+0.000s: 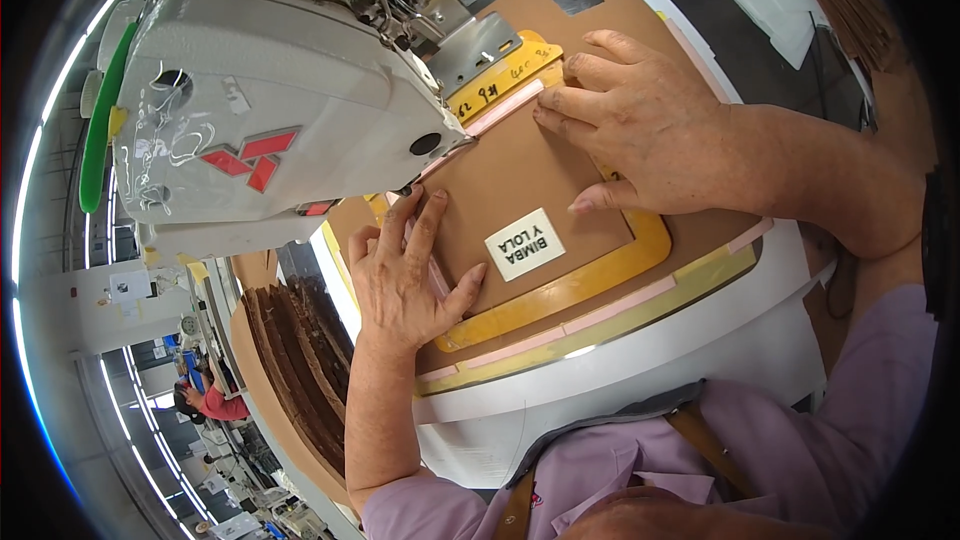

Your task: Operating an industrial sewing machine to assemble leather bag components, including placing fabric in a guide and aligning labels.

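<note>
A brown panel (530,172) with a white printed label (525,244) lies inside a yellow template frame (555,300) edged with pink strips, under the head of a white sewing machine (330,120). My left hand (400,285) rests with fingers apart on the panel's left edge and the frame, its fingertips close to the dark presser foot (410,190). My right hand (650,130) lies spread on the upper right of the panel and frame, index and middle fingers near the top pink strip (505,108), thumb on the panel. The needle point is hidden behind the machine head.
Dark brown pieces (290,370) lie stacked on a board at left. A co-worker in a red top (222,402) sits among machines farther left. White pieces (775,15) and brown sheets (840,5) are at upper right. A white work surface (600,375) extends toward me.
</note>
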Demonstrator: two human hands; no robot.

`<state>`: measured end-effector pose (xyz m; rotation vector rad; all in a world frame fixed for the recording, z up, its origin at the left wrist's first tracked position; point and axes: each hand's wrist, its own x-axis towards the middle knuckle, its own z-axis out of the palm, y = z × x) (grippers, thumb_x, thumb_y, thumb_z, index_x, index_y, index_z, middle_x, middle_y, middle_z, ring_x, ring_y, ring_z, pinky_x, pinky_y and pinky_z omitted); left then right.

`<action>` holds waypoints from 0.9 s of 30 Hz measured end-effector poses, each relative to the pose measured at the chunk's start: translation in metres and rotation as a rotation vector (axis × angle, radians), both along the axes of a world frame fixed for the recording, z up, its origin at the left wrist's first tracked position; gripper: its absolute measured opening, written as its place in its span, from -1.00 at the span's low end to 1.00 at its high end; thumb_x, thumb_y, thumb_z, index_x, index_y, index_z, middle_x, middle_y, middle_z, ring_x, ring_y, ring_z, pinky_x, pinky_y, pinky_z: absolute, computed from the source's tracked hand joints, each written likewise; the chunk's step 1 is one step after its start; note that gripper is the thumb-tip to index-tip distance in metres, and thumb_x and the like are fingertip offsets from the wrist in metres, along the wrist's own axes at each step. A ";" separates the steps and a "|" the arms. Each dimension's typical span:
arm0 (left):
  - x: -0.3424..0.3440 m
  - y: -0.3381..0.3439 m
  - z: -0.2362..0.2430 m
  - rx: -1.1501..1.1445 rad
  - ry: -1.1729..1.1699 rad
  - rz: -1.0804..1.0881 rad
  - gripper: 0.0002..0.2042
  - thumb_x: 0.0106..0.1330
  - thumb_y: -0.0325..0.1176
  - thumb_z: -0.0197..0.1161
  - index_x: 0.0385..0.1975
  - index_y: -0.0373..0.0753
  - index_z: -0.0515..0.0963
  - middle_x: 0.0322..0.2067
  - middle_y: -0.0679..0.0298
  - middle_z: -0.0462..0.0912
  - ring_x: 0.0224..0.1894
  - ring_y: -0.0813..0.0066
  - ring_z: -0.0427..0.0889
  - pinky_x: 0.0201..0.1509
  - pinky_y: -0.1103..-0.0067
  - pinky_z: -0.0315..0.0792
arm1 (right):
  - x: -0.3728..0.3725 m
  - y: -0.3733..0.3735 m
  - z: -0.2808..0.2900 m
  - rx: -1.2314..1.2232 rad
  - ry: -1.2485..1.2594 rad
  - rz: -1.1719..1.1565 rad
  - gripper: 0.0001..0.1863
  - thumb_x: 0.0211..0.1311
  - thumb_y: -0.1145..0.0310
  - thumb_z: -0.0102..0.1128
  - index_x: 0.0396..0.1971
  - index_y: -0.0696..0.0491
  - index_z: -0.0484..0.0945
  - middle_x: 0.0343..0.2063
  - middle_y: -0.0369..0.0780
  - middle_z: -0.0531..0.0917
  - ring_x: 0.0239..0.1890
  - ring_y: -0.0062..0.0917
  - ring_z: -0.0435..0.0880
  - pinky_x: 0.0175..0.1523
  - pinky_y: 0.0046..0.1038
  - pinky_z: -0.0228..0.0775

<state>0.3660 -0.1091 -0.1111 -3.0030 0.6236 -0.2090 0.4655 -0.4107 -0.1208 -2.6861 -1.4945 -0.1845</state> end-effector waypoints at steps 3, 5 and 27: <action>-0.004 0.007 0.002 0.012 0.050 0.074 -0.20 0.06 0.25 0.31 0.24 -0.19 0.52 0.19 0.12 0.57 0.13 0.24 0.59 0.20 0.29 0.27 | 0.000 0.007 -0.004 0.042 -0.011 0.046 -0.15 0.16 -0.28 0.29 0.13 0.24 0.59 0.09 -0.17 0.59 0.23 -0.35 0.45 0.56 -0.15 0.04; -0.005 0.009 0.002 0.007 0.030 0.074 -0.20 0.08 0.26 0.29 0.22 -0.24 0.53 0.18 0.11 0.58 0.13 0.24 0.60 0.21 0.29 0.28 | 0.000 0.010 -0.005 0.052 -0.020 0.065 -0.16 0.19 -0.29 0.26 0.13 0.23 0.59 0.12 -0.16 0.59 0.24 -0.34 0.45 0.58 -0.12 0.01; 0.006 -0.036 0.018 0.267 0.069 0.282 -0.37 0.26 0.11 0.31 0.21 -0.21 0.56 0.04 0.19 0.64 -0.10 0.34 0.66 0.06 0.35 0.36 | 0.012 -0.004 -0.010 0.193 0.099 0.156 -0.19 0.20 -0.30 0.26 0.16 0.14 0.59 0.17 -0.10 0.48 0.22 -0.31 0.44 0.31 -0.27 0.26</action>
